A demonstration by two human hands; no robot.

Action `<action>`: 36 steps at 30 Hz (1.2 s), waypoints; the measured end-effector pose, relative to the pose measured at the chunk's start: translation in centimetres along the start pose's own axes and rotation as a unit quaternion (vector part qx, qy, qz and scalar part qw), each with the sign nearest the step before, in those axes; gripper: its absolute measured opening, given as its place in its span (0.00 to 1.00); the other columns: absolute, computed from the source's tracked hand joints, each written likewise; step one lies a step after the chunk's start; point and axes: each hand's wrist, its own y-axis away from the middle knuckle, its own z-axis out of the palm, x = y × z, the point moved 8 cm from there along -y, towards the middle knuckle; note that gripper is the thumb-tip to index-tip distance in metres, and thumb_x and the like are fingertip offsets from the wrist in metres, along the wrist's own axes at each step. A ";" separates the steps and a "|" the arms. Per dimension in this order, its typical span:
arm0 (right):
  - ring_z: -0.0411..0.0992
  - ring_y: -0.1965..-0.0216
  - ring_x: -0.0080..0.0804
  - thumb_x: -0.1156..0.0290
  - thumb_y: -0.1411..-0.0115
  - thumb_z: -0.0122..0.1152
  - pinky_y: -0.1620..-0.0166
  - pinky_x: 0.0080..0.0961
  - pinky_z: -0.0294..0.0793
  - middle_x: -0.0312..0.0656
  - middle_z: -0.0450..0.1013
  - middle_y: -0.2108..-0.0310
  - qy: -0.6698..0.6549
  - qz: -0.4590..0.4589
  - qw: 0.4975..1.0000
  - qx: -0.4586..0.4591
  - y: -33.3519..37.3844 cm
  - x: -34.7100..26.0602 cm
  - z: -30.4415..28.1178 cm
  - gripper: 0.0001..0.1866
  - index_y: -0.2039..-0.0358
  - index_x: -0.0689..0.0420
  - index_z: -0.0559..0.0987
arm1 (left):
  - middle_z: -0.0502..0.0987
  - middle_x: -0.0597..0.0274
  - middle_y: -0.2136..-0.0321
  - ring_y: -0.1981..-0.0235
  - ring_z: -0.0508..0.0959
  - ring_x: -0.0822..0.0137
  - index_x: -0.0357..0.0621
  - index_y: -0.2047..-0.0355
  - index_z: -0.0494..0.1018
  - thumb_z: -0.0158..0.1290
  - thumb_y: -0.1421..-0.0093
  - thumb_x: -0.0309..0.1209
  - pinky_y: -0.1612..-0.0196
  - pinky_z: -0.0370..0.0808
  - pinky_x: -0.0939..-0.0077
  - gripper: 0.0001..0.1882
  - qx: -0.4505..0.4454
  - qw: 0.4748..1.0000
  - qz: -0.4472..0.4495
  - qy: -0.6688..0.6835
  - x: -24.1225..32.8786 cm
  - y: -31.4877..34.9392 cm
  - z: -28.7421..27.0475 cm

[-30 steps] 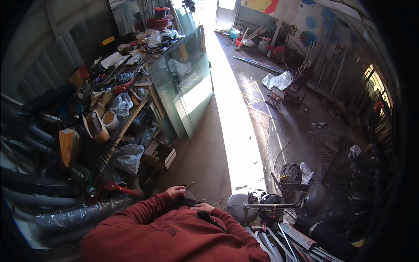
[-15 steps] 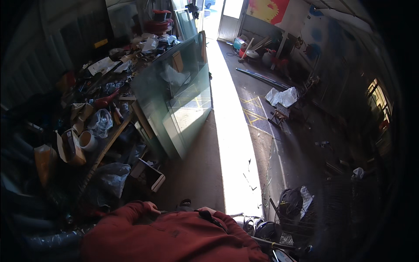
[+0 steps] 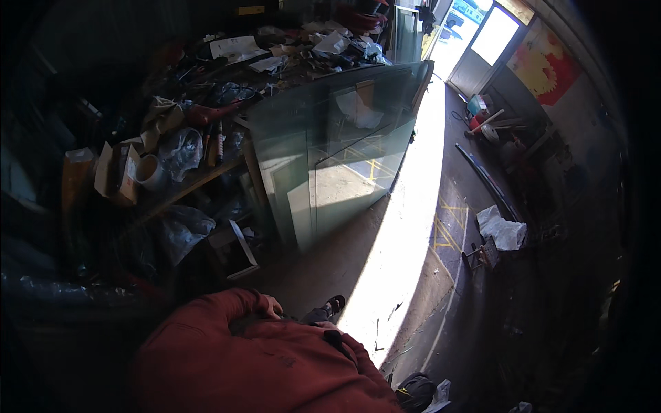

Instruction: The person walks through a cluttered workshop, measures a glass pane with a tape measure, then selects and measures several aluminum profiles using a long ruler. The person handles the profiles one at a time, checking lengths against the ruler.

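Both my hands are low at my waist, close to the front of my red sweatshirt (image 3: 241,351). My left hand (image 3: 273,307) shows past the sleeve cuff, its fingers too small and shaded to read. Part of my right hand (image 3: 329,326) appears beside a black item (image 3: 334,338) on the sweatshirt; the rest is hidden by the cloth. I cannot make out anything held in either hand. Beyond my left hand, large glass sheets (image 3: 296,186) lean upright against a cluttered workbench. One of my shoes (image 3: 335,303) rests on the floor ahead.
Papers (image 3: 237,48), a cardboard box (image 3: 118,172), a white roll (image 3: 150,172) and plastic bags crowd the bench at left. A bright strip of sunlight (image 3: 406,206) runs to the open doorway. A small stool (image 3: 485,253) with white sheeting (image 3: 502,227) stands at right.
My view has turned left, so the glass, bench and doorway sit further right in the picture. My shoe shows more, stepped forward. Both hands stay at my waist.
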 end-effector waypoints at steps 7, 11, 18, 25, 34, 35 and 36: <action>0.71 0.62 0.23 0.63 0.41 0.56 0.57 0.21 0.71 0.37 0.74 0.61 0.054 0.047 0.996 0.052 9.1 -10.6 -8.9 0.18 0.55 0.62 0.75 | 0.70 0.56 0.49 0.47 0.69 0.54 0.60 0.45 0.66 0.54 0.52 0.56 0.46 0.66 0.61 0.34 0.038 0.998 -0.005 -0.054 10.7 -9.9 -7.3; 0.72 0.62 0.24 0.63 0.41 0.56 0.57 0.21 0.71 0.37 0.74 0.61 0.060 0.051 0.994 0.076 11.3 -13.6 -14.8 0.18 0.55 0.62 0.75 | 0.71 0.55 0.50 0.47 0.69 0.53 0.61 0.44 0.65 0.54 0.53 0.54 0.47 0.66 0.59 0.35 0.044 0.992 0.027 -0.116 17.1 -13.8 -12.9; 0.72 0.62 0.25 0.63 0.41 0.55 0.57 0.21 0.72 0.38 0.74 0.61 0.013 0.012 0.997 0.075 10.2 -14.2 -25.7 0.18 0.55 0.62 0.75 | 0.74 0.55 0.53 0.49 0.71 0.54 0.61 0.45 0.67 0.51 0.52 0.57 0.47 0.66 0.61 0.34 0.026 0.988 -0.003 -0.149 19.1 -22.7 -19.5; 0.70 0.65 0.21 0.59 0.40 0.53 0.59 0.20 0.70 0.34 0.74 0.64 0.026 0.011 0.992 0.125 12.6 -24.1 -32.2 0.18 0.58 0.60 0.76 | 0.74 0.52 0.54 0.49 0.71 0.54 0.44 0.52 0.73 0.43 0.47 0.60 0.46 0.65 0.59 0.35 -0.065 0.981 0.004 -0.185 24.7 -27.0 -31.2; 0.68 0.66 0.19 0.59 0.40 0.54 0.62 0.18 0.69 0.32 0.73 0.67 -0.055 0.034 0.977 0.202 13.2 -27.6 -38.5 0.16 0.62 0.59 0.78 | 0.72 0.54 0.51 0.46 0.69 0.59 0.46 0.51 0.72 0.46 0.46 0.59 0.45 0.64 0.67 0.33 -0.172 0.983 0.059 0.012 29.3 -29.9 -35.9; 0.69 0.66 0.19 0.60 0.40 0.54 0.62 0.18 0.69 0.32 0.73 0.67 -0.051 0.032 0.977 0.203 13.3 -27.7 -39.3 0.16 0.62 0.59 0.78 | 0.72 0.54 0.50 0.46 0.68 0.58 0.46 0.51 0.72 0.46 0.46 0.57 0.44 0.63 0.67 0.32 -0.173 0.983 0.066 -0.013 30.1 -31.2 -35.3; 0.69 0.66 0.19 0.60 0.40 0.54 0.62 0.18 0.69 0.32 0.73 0.67 -0.045 0.027 0.978 0.200 13.4 -28.1 -40.0 0.16 0.62 0.59 0.78 | 0.72 0.54 0.50 0.46 0.68 0.58 0.46 0.51 0.72 0.46 0.46 0.54 0.44 0.62 0.68 0.30 -0.172 0.982 0.073 -0.037 30.7 -32.9 -34.8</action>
